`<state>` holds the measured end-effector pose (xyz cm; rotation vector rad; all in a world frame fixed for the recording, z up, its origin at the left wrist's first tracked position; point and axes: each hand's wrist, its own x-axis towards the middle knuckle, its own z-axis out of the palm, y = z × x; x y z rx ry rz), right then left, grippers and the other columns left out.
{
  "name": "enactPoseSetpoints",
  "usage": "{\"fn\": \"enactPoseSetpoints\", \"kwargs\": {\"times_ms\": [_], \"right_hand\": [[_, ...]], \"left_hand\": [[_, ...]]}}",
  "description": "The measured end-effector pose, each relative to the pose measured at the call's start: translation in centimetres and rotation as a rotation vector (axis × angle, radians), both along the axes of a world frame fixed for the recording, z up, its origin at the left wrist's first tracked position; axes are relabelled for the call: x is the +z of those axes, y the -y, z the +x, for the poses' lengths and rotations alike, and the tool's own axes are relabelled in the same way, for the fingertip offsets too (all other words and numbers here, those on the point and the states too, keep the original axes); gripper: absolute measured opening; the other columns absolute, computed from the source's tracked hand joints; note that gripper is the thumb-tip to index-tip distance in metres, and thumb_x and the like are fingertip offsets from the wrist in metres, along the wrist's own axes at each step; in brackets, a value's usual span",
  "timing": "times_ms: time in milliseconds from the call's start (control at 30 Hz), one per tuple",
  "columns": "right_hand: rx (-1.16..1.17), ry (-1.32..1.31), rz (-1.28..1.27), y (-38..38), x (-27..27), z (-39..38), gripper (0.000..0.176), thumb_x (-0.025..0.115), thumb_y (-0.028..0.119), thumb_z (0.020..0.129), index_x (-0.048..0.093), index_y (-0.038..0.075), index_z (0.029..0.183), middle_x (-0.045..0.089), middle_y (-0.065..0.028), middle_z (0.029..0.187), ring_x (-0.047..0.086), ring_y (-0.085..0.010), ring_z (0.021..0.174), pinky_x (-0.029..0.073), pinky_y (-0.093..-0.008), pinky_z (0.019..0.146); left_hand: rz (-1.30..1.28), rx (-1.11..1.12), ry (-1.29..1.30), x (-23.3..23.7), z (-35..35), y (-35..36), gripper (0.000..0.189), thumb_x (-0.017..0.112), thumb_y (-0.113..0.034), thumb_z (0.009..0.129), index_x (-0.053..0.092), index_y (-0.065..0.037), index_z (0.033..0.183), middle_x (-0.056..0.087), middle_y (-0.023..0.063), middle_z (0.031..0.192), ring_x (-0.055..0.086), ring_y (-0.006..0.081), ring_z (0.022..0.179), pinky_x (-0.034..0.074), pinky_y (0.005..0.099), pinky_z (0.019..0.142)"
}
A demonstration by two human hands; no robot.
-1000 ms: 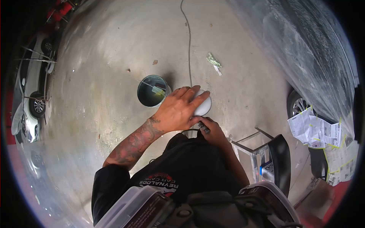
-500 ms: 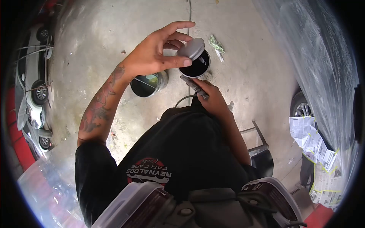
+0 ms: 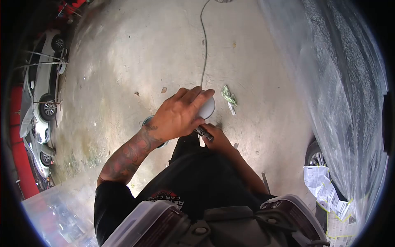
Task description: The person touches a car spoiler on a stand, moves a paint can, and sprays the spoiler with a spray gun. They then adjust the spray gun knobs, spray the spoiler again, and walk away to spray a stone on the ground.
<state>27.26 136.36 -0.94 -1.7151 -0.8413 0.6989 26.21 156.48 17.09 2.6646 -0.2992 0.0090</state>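
My left hand (image 3: 181, 113) lies palm-down over a pale grey lid (image 3: 207, 108), fingers spread across its top, pressing it onto a cup that is hidden beneath. My right hand (image 3: 217, 138) grips a metal spray gun (image 3: 204, 133) just under that cup, close against my black shirt. A round metal can (image 3: 147, 122) stands on the concrete floor behind my left wrist, mostly covered by the wrist.
A thin hose (image 3: 204, 49) runs away across the floor. A green scrap of tape (image 3: 228, 97) lies right of the lid. A car wrapped in clear plastic (image 3: 341, 94) fills the right side, with masking paper (image 3: 325, 185) by its wheel (image 3: 313, 154). Parked cars (image 3: 41, 107) stand far left.
Half a second ago my left hand held the lid lifted off the open cup of dark liquid. Now the lid is down on the cup and my hand covers it.
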Motion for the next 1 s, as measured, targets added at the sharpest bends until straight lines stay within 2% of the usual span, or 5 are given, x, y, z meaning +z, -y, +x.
{"fn": "enactPoseSetpoints", "kwargs": {"times_ms": [100, 133, 233, 767, 1000], "right_hand": [[0.027, 0.060, -0.029, -1.9, 0.3, 2.3, 0.072, 0.063, 0.004, 0.079, 0.045, 0.016, 0.147, 0.063, -0.0223, 0.116, 0.063, -0.0422, 0.101, 0.051, -0.0464, 0.088], [0.062, -0.019, -0.150, -2.7, 1.5, 3.5, 0.057, 0.064, 0.004, 0.081, 0.053, 0.004, 0.137, 0.064, -0.0197, 0.123, 0.063, -0.0380, 0.107, 0.049, -0.0427, 0.094], [0.079, -0.020, -0.105, -5.2, 0.1, 7.0, 0.075, 0.062, 0.002, 0.079, 0.043, 0.021, 0.149, 0.064, -0.0215, 0.113, 0.064, -0.0417, 0.100, 0.051, -0.0468, 0.087], [0.046, 0.108, -0.321, -19.5, 2.6, 30.2, 0.067, 0.065, 0.004, 0.079, 0.053, 0.022, 0.143, 0.067, -0.0183, 0.111, 0.066, -0.0371, 0.101, 0.051, -0.0443, 0.089], [-0.114, 0.073, -0.053, -21.8, 3.1, 44.8, 0.062, 0.075, 0.006, 0.081, 0.057, 0.019, 0.139, 0.064, -0.0145, 0.105, 0.066, -0.0334, 0.091, 0.052, -0.0428, 0.083]], "left_hand": [[0.016, -0.015, 0.007, -0.9, 2.0, -2.9, 0.070, 0.080, -0.013, 0.073, 0.049, -0.008, 0.135, 0.056, 0.0182, 0.131, 0.058, 0.0377, 0.114, 0.053, 0.0437, 0.094], [0.017, -0.027, 0.017, -1.3, 2.9, -4.1, 0.067, 0.080, -0.012, 0.073, 0.051, -0.008, 0.133, 0.055, 0.0179, 0.131, 0.058, 0.0369, 0.113, 0.054, 0.0429, 0.093], [0.000, -0.033, -0.030, -1.5, 6.3, -7.1, 0.061, 0.082, -0.018, 0.073, 0.057, -0.010, 0.128, 0.056, 0.0174, 0.132, 0.056, 0.0367, 0.118, 0.051, 0.0433, 0.099], [0.073, -0.156, -0.040, 0.3, 28.9, -22.4, 0.066, 0.086, -0.018, 0.067, 0.058, -0.017, 0.127, 0.055, 0.0108, 0.129, 0.059, 0.0324, 0.110, 0.055, 0.0408, 0.093], [-0.147, -0.032, 0.131, -0.4, 43.1, -24.3, 0.079, 0.081, -0.032, 0.081, 0.043, -0.010, 0.147, 0.046, 0.0233, 0.146, 0.051, 0.0408, 0.130, 0.046, 0.0442, 0.106]]}}
